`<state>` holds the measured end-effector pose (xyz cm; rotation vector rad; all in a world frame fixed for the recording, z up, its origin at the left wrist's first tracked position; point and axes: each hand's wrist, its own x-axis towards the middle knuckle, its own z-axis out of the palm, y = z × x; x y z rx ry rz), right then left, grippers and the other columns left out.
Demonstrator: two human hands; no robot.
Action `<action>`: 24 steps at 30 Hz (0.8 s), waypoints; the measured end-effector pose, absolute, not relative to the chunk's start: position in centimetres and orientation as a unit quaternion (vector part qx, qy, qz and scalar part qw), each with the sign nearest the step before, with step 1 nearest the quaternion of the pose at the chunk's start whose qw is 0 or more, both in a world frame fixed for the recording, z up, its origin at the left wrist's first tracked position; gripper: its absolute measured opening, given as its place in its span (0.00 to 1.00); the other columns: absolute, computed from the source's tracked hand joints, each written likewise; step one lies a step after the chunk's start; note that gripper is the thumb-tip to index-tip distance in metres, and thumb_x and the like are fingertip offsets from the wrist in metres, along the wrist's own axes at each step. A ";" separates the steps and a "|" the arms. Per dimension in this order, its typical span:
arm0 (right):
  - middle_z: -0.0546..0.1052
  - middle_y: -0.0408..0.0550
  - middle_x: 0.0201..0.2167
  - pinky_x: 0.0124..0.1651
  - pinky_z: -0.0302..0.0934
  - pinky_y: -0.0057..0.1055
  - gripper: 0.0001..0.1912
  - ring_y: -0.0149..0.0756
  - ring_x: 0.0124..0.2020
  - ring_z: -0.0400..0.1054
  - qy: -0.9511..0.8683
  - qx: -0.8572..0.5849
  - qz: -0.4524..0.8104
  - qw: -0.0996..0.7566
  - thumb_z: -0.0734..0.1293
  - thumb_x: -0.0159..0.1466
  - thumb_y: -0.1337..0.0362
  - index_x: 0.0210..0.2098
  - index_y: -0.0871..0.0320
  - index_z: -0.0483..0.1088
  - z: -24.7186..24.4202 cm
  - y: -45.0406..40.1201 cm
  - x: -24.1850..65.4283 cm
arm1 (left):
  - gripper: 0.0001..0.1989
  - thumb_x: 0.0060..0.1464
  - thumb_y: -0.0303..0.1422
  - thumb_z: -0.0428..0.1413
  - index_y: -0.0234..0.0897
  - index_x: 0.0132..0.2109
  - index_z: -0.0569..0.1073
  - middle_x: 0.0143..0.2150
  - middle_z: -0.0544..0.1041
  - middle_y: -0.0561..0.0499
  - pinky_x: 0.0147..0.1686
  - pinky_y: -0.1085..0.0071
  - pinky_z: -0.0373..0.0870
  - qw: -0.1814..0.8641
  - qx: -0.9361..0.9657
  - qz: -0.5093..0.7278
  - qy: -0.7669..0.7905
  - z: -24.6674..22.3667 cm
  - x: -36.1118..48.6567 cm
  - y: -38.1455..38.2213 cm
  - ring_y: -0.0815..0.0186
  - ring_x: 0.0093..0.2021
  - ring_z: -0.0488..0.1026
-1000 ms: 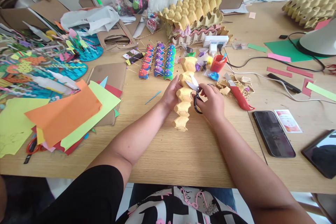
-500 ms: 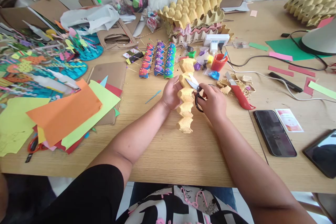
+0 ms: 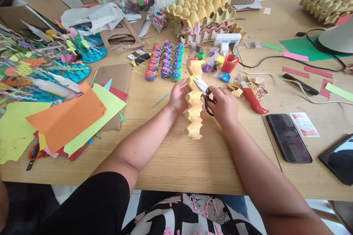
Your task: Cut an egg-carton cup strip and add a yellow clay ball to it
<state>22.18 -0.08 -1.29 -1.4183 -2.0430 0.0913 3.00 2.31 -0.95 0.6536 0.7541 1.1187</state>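
My left hand is closed around the left side of a yellowish egg carton strip, a single row of several bumps held lengthwise away from me. In my right hand is a pair of scissors with black handles, its loops around my fingers. The blades lie across the strip near its second bump from the far end; whether they cut into it I cannot tell. Just beyond stand painted caterpillars in red, purple and green, with thin sticks poking out.
Right of my hands lie a red-handled knife, carton scraps and an orange cup. Stacked egg trays stand at the back. Coloured paper covers the left; a phone and a white cable lie on the right.
The scissors and both hands stay almost where they were on the strip. The whole view has shifted very slightly.
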 end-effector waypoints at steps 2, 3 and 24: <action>0.81 0.51 0.35 0.36 0.52 0.37 0.13 0.46 0.36 0.70 -0.777 -0.542 0.032 0.319 0.72 0.71 0.58 0.53 0.51 0.82 -1.3 -0.1 22.2 | 0.34 0.64 0.66 0.50 0.40 0.42 0.80 0.33 0.83 0.44 0.48 0.54 0.83 0.743 0.274 0.511 0.334 -0.9 3.0 2.3 0.45 0.53 0.86; 0.81 0.51 0.35 0.36 0.52 0.37 0.13 0.46 0.36 0.70 -0.777 -0.543 0.032 0.318 0.72 0.71 0.58 0.53 0.51 0.82 -1.3 -0.1 22.2 | 0.33 0.64 0.65 0.50 0.40 0.40 0.80 0.32 0.82 0.44 0.47 0.56 0.83 0.749 0.263 0.512 0.328 -0.9 3.0 2.3 0.46 0.52 0.86; 0.77 0.45 0.29 0.37 0.55 0.35 0.16 0.41 0.32 0.69 -0.702 -0.604 0.157 0.344 0.73 0.71 0.50 0.52 0.51 0.82 -0.9 0.2 22.1 | 0.28 0.55 0.64 0.61 0.42 0.36 0.79 0.36 0.84 0.43 0.40 0.57 0.78 0.781 0.240 0.507 0.276 -1.2 2.8 2.7 0.46 0.45 0.84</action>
